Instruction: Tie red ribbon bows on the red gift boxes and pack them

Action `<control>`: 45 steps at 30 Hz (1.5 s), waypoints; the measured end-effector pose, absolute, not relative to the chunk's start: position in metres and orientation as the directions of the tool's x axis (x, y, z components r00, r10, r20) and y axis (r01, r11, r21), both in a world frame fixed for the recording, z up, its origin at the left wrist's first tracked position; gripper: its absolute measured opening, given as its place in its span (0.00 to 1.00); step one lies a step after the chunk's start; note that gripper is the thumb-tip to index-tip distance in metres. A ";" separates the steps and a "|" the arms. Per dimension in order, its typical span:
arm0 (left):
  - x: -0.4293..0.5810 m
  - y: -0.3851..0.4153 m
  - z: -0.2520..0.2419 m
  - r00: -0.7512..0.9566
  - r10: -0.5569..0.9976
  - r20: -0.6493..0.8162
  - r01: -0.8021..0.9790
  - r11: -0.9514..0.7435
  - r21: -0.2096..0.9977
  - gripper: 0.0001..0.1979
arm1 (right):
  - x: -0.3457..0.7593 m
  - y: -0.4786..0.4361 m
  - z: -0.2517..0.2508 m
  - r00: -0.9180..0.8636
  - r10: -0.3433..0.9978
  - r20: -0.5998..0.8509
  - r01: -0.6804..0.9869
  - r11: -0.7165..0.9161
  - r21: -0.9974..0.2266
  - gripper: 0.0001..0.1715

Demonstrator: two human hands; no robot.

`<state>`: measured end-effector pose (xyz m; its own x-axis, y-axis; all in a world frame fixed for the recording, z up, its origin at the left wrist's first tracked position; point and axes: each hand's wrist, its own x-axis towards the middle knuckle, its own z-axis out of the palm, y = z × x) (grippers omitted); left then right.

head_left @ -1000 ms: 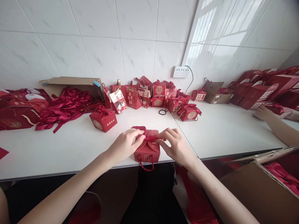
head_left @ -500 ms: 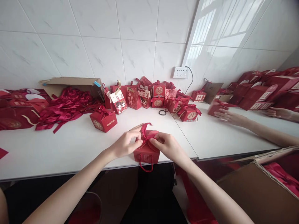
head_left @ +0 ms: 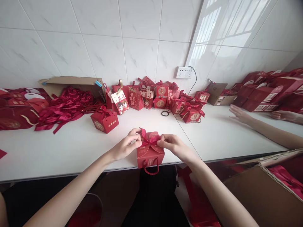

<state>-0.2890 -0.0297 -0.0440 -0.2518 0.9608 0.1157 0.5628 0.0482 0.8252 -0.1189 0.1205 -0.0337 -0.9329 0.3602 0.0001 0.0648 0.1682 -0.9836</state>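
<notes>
A red gift box [head_left: 150, 155] with a twisted rope handle [head_left: 151, 172] stands at the table's front edge, before me. Across its top runs a dark red ribbon [head_left: 148, 142], knotted in the middle with loops to both sides. My left hand [head_left: 129, 143] pinches the ribbon on the left side of the knot. On the other side, my right hand [head_left: 174, 145] grips it between thumb and finger. Another red box [head_left: 104, 121] with a ribbon bow sits behind my left hand.
A heap of red ribbons [head_left: 66, 107] lies at the left beside an open cardboard box [head_left: 73, 80]. Several finished-looking red boxes [head_left: 161, 94] line the wall. At the right, a co-worker's hand [head_left: 241, 115] rests over the table near stacked boxes [head_left: 262, 94].
My hands have drawn slightly apart, spreading the bow and showing more of the box top. The co-worker's hand has let go of a red box and moved right.
</notes>
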 end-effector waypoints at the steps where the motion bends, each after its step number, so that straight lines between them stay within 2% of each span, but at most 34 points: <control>1: -0.290 -0.031 -0.044 -0.242 0.963 0.117 0.571 0.044 0.820 0.14 | -0.119 0.122 -0.036 -0.936 0.351 -0.003 0.065 0.165 -0.984 0.20; 6: -0.289 -0.032 -0.042 -0.214 0.969 0.127 0.638 0.040 0.769 0.14 | -0.120 0.131 -0.050 -0.957 0.289 -0.001 0.026 0.082 -0.996 0.19; 8: -0.286 -0.033 -0.038 -0.239 0.962 0.133 0.678 0.067 0.732 0.13 | -0.120 0.133 -0.051 -0.955 0.296 -0.001 0.034 0.108 -0.994 0.19; 11: -0.281 -0.036 -0.030 -0.273 0.940 0.203 0.739 0.070 0.670 0.06 | -0.116 0.134 -0.046 -0.944 0.325 0.054 0.015 0.207 -0.978 0.18; 14: -0.278 -0.040 -0.023 -0.281 0.916 0.286 0.804 0.062 0.591 0.07 | -0.111 0.133 -0.039 -0.929 0.344 0.141 -0.034 0.298 -0.954 0.17; 20: -0.274 -0.042 -0.019 -0.258 0.923 0.285 0.879 0.102 0.467 0.09 | -0.108 0.127 -0.031 -0.910 0.345 0.232 0.014 0.584 -0.812 0.10; 24: -0.274 -0.043 -0.018 -0.215 0.927 0.306 0.901 0.068 0.428 0.09 | -0.109 0.123 -0.026 -0.917 0.300 0.263 0.019 0.692 -0.722 0.05; 29: -0.274 -0.044 -0.016 -0.204 0.923 0.326 0.895 0.041 0.444 0.10 | -0.107 0.125 -0.019 -0.956 0.203 0.213 -0.001 0.723 -0.691 0.07; 33: -0.272 -0.045 -0.016 -0.226 0.922 0.315 0.870 0.046 0.490 0.10 | -0.108 0.130 -0.018 -0.965 0.195 0.173 0.026 0.731 -0.681 0.09; 37: -0.268 -0.045 -0.020 -0.303 0.895 0.327 0.850 0.099 0.518 0.10 | -0.111 0.136 -0.020 -0.980 0.140 0.140 -0.010 0.671 -0.742 0.13; 41: -0.267 -0.045 -0.026 -0.341 0.892 0.297 0.793 0.104 0.600 0.12 | -0.115 0.141 -0.021 -0.991 0.089 0.103 -0.025 0.626 -0.780 0.13; 45: -0.268 -0.046 -0.028 -0.370 0.883 0.289 0.761 0.110 0.640 0.13 | -0.116 0.142 -0.023 -0.982 0.090 0.165 -0.086 0.563 -0.822 0.11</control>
<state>-0.2676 -0.0457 -0.0285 -0.3701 0.8830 0.2886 0.7608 0.1098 0.6396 -0.1159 0.1419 -0.0229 -0.9822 0.0900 0.1649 -0.0864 0.5631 -0.8219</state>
